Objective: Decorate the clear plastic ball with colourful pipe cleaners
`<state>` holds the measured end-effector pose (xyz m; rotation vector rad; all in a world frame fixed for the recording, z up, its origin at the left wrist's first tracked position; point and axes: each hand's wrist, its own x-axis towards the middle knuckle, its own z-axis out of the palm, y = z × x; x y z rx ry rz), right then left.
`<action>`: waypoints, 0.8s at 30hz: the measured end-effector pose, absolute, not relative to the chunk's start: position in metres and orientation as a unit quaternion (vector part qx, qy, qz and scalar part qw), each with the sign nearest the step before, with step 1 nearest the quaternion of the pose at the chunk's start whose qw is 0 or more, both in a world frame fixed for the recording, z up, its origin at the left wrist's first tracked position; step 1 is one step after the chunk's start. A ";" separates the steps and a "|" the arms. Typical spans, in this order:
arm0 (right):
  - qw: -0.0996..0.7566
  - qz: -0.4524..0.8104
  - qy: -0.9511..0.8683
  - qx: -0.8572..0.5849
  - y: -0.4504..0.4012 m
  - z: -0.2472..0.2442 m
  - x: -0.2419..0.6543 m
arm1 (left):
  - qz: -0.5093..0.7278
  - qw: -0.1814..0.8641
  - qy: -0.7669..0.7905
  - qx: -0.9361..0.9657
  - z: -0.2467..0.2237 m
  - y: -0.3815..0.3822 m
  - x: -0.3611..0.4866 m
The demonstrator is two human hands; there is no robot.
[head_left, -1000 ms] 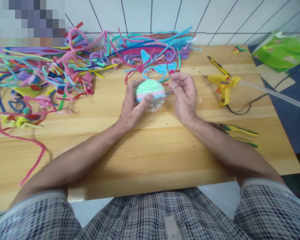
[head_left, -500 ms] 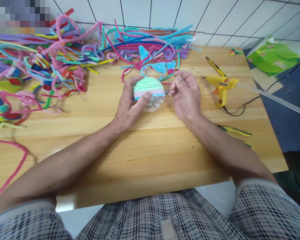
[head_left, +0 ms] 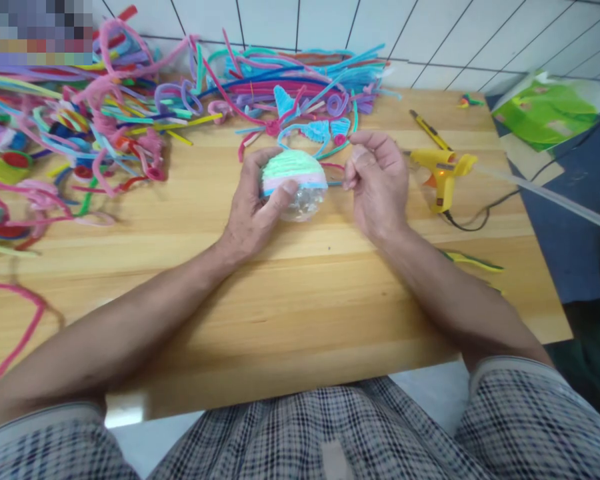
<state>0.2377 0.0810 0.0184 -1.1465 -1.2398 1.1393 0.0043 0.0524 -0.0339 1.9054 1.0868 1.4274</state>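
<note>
A clear ball (head_left: 305, 203), its upper part covered in rows of light green, pink and blue pipe cleaner, is held by my left hand (head_left: 253, 207). The left thumb presses on its front, over the striped edge. Just right of the ball is my right hand (head_left: 377, 183), with thumb and fingers pinched together. A thin blue strand (head_left: 336, 183) runs from the ball's right side toward those fingers; whether they grip it is too small to tell.
Pipe cleaners (head_left: 130, 120) are heaped at the left and back. At the right lie a yellow glue gun (head_left: 444, 177) with a cord, a yellow cutter (head_left: 430, 130), yellow-green-handled tools (head_left: 475, 260) and a green bag (head_left: 545, 110).
My right hand has moved slightly right, away from the ball, and more of the blue strand shows between them. The whole view has shifted a little.
</note>
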 end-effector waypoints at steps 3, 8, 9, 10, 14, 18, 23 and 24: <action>0.512 0.454 -0.521 -0.511 0.079 0.022 0.239 | 0.529 0.256 0.401 0.702 -0.031 0.051 0.005; 0.486 0.418 -0.596 -0.483 0.074 0.015 0.236 | 0.539 0.262 0.407 0.689 -0.033 0.053 0.007; 0.480 0.415 -0.610 -0.475 0.072 0.013 0.234 | 0.543 0.262 0.406 0.686 -0.034 0.053 0.007; 0.475 0.412 -0.620 -0.469 0.071 0.011 0.233 | 0.548 0.261 0.403 0.685 -0.034 0.054 0.006; 0.474 0.392 -0.643 -0.456 0.068 0.005 0.231 | 0.551 0.257 0.390 0.691 -0.034 0.055 0.006; 0.493 0.372 -0.642 -0.455 0.075 -0.002 0.233 | 0.537 0.258 0.398 0.698 -0.032 0.052 0.006; 0.539 0.410 -0.581 -0.451 0.090 -0.004 0.239 | 0.548 0.271 0.398 0.684 -0.035 0.054 0.006; 0.542 0.418 -0.573 -0.452 0.091 -0.002 0.240 | 0.553 0.273 0.394 0.681 -0.036 0.055 0.006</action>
